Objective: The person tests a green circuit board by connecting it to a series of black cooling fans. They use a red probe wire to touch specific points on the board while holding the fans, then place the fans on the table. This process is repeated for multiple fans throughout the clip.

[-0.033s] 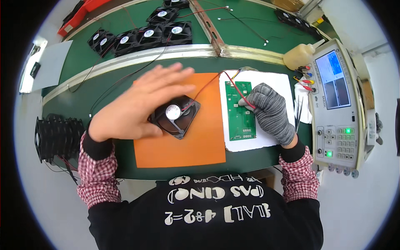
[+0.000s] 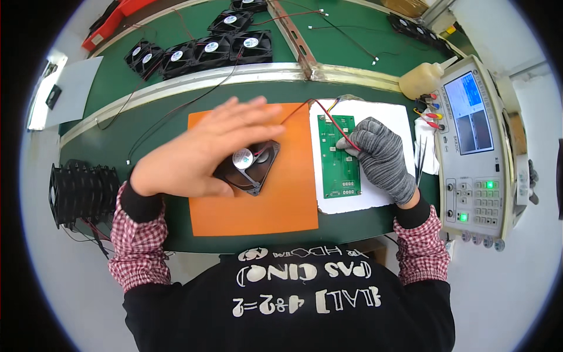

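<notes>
A black cooling fan (image 2: 253, 176) with a round silver hub label lies on the orange mat (image 2: 258, 217). My bare left hand (image 2: 202, 152) is over its left and far part, fingers stretched out, holding nothing; whether the palm touches the fan is hidden. My right hand (image 2: 384, 158), in a grey knit glove, is closed in a pinch on the fan's red-and-black cable (image 2: 332, 120). Its fingertips rest at the right edge of a green circuit board (image 2: 337, 170), and the cable's end is hidden beneath them. The board lies on a white sheet (image 2: 394, 114).
A test instrument (image 2: 475, 152) with a lit screen stands at the right, with clip leads, tweezers (image 2: 420, 158) and a squeeze bottle (image 2: 421, 80) near it. Stacked fans (image 2: 82, 190) stand far left. More fans (image 2: 212, 51) lie beyond the metal rail (image 2: 340, 74).
My left hand has shifted slightly to the right over the fan, its fingers still spread. My right hand stays on the cable at the board.
</notes>
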Tool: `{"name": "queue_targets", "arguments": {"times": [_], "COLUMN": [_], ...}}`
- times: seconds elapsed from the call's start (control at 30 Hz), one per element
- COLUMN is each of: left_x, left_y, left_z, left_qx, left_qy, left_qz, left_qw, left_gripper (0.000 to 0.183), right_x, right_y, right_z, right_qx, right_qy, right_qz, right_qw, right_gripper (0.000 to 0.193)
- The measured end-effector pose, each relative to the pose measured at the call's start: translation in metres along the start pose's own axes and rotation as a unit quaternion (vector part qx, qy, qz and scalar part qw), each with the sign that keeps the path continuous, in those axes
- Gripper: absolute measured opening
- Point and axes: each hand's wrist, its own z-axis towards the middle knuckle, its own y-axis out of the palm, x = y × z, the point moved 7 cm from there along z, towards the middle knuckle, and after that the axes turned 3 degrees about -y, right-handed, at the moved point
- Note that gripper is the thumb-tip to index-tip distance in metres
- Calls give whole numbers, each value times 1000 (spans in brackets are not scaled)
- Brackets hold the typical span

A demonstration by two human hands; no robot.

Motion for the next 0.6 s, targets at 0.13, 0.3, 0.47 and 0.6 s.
{"name": "queue_targets", "arguments": {"times": [0.13,0.3,0.47,0.6], "left_x": [-7,0,-4,29], "left_y": [34,37,37,16], "left_z": [5,1,-3,-10], "left_qx": [16,183,192,226], "left_qy": [-69,-140,-135,-58], "left_qz": [-30,130,68,102], "left_qw": [997,964,970,967], "left_gripper": [103,99,97,93], "right_x": [10,8,8,9], "right_y": [4,-2,1,4], "right_z": [-2,-2,-1,-2], "right_qx": [7,14,2,10], "right_qy": [69,67,57,52], "right_qz": [111,91,100,120], "right_qw": [991,994,993,991], "right_gripper": [22,16,15,16]}}
